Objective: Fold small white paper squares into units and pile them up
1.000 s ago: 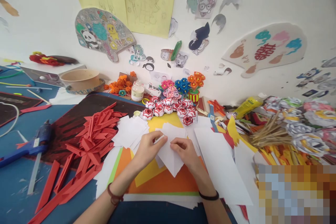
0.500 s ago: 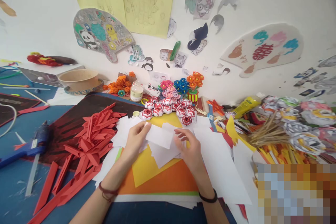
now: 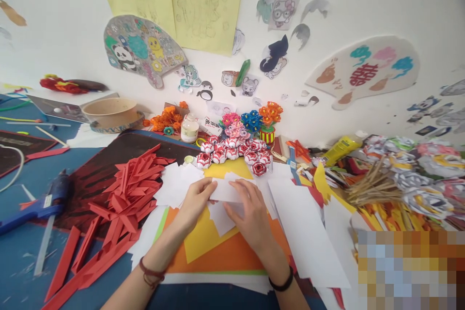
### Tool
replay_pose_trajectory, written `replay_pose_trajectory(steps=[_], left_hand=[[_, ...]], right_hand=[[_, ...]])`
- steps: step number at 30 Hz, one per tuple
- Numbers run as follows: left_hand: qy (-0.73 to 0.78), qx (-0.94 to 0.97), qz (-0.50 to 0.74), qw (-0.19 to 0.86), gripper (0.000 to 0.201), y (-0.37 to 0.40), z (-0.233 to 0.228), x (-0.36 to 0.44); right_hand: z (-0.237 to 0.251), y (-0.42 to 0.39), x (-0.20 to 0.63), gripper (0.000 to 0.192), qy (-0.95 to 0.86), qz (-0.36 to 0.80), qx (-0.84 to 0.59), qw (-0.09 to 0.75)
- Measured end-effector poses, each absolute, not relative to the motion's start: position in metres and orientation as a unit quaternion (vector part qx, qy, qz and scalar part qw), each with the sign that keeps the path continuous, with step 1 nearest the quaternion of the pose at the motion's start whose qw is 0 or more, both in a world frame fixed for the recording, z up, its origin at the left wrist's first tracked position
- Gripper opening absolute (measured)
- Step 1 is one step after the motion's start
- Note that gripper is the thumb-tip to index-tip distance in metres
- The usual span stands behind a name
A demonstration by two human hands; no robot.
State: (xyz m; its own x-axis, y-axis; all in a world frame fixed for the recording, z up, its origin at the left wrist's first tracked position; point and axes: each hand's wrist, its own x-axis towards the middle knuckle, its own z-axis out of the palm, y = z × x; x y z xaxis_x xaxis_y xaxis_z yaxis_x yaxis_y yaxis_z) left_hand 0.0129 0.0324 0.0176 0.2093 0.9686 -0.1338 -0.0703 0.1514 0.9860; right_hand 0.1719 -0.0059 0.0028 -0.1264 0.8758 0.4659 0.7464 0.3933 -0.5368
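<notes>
Both hands are working one white paper piece point(image 3: 227, 193) at the middle of the surface point(image 3: 22, 261), above the orange sheet point(image 3: 225, 254) and the yellow sheet point(image 3: 203, 237).

Change over the last second:
- One second ago the paper hung as a long pointed shape between the fingertips of both hands.
- Half a second ago the hands were spread apart, with the paper opened out wider between them.
- Now the hands have closed in again. The paper lies flatter and shorter, and looks folded over on itself.

Hand state:
- Left hand point(image 3: 194, 201): fingertips pinch the left edge of the paper.
- Right hand point(image 3: 249, 210): laid palm-down over the paper, fingers together, pressing it against the sheets beneath.

Judgement: the flat press of the right hand indicates that a fold is being creased; the fold line itself is hidden under the fingers.

Surroundings: a loose stack of white squares point(image 3: 178, 181) lies just beside the left hand. A heap of folded red strips point(image 3: 132, 186) lies further left. A cluster of red-and-white paper flowers point(image 3: 236, 150) stands behind the hands.
</notes>
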Motion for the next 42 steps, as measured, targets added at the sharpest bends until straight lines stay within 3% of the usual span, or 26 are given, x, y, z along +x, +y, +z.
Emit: replay_pose_trajectory(steps=[9,24,29,42], left_hand=[[0.46,0.489,0.426,0.607,0.029,0.034,0.016,0.011],[0.367,0.514,0.404,0.662,0.059,0.021,0.029,0.018],[0.398,0.545,0.374,0.636,0.031,0.023,0.027,0.018],[0.476,0.556,0.363,0.576,0.035,0.028,0.01,0.018]], right_hand=[[0.0,-0.002,0.178,0.04,-0.718,0.155,-0.533,0.419],[0.009,-0.002,0.182,0.039,-0.639,0.282,-0.54,0.47],[0.007,0.0,0.183,0.038,-0.63,0.287,-0.542,0.476],[0.004,0.0,0.182,0.046,-0.644,0.284,-0.546,0.454]])
